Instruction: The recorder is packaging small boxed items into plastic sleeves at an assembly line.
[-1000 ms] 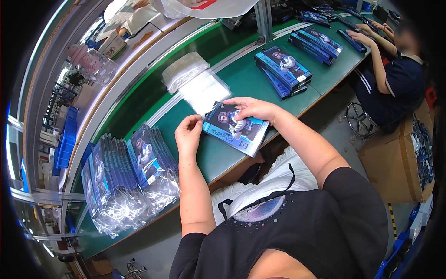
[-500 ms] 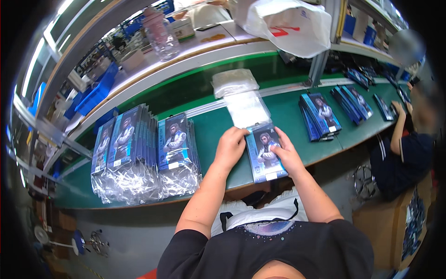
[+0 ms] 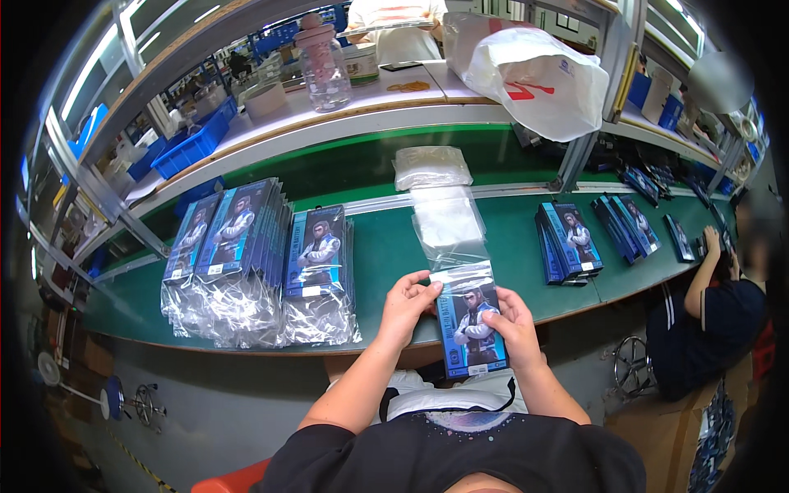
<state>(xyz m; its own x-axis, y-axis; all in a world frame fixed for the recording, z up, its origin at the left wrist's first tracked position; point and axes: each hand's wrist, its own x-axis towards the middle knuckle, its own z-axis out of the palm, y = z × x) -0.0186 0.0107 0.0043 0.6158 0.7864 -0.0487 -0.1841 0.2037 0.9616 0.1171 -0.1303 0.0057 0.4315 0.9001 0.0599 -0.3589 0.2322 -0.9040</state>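
I hold a flat blue box with a pictured figure on its front, over the near edge of the green table. A clear plastic sleeve covers its far end. My left hand grips the box's left edge near the sleeve mouth. My right hand grips its right edge. Just beyond lies a stack of empty clear sleeves.
Sleeved blue boxes stand in rows at the left. Unsleeved blue boxes are stacked at the right, with more further right. Another person sits at the right. The upper shelf holds a white bag and a clear bottle.
The view has swung left, bringing the sleeved rows into sight. The box has turned upright in my hands, and the clear sleeve now sits over its far end.
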